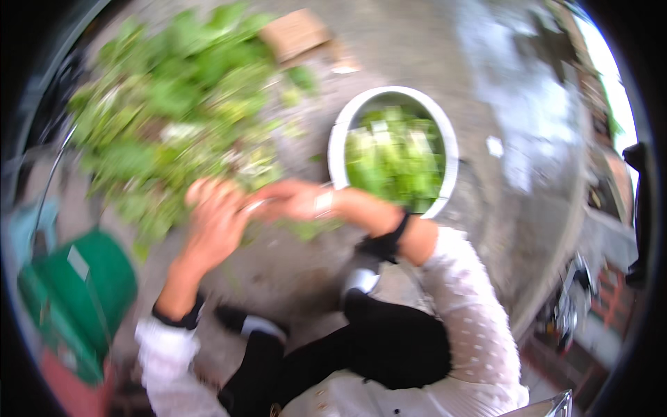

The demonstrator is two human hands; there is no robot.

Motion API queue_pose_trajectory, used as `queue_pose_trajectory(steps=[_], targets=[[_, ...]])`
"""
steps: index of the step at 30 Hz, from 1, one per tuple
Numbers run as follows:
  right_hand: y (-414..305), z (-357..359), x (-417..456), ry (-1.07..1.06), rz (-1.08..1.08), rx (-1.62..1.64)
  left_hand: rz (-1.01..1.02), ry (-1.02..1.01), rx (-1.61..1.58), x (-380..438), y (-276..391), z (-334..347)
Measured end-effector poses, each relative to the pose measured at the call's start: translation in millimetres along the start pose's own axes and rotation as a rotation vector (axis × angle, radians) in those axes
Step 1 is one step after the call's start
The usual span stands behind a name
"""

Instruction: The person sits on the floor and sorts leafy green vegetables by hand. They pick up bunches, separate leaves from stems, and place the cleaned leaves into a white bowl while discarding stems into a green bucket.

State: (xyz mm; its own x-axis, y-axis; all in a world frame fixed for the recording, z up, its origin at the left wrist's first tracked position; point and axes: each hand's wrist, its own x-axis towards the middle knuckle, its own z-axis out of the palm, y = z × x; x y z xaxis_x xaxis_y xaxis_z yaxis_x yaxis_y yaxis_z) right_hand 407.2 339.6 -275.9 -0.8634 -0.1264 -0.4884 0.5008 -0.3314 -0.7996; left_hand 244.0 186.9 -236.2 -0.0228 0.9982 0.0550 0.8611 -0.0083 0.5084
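My left hand (216, 219) is raised over the near edge of a heap of leafy green vegetables (172, 88) on the ground. My right hand (292, 199) reaches in from the right, its fingertips close to the left hand's fingers. A thin, shiny, metal-like piece (256, 204) shows at the right hand's fingers; blur hides what it is and whether the left hand holds anything. Right of the heap, a round white-rimmed tub (338, 140) holds cut green stalks (396, 156), their pale ends towards the far side.
A brown cardboard box (294, 35) lies at the heap's far right. A green plastic container (94, 281) with a wire handle stands at left, near a light-blue stool (44, 224) and a red object (78, 385). Wet concrete (521, 104) stretches along the right. My shoes are below the hands.
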Motion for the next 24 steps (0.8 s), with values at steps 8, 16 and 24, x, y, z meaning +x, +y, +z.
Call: queue_pose_trajectory(steps=[8, 16, 24], targets=[[7, 35, 21, 0.323, -0.215, -0.646, -0.320, -0.284, -0.043, -9, 13, 0], [13, 50, 18, 0.866, -0.748, -1.031, -0.449, 0.079, -0.169, -37, -23, 48], [2, 21, -14, 0.619, -1.098, -1.489, -0.792, -0.106, -1.400, -29, 2, 26]])
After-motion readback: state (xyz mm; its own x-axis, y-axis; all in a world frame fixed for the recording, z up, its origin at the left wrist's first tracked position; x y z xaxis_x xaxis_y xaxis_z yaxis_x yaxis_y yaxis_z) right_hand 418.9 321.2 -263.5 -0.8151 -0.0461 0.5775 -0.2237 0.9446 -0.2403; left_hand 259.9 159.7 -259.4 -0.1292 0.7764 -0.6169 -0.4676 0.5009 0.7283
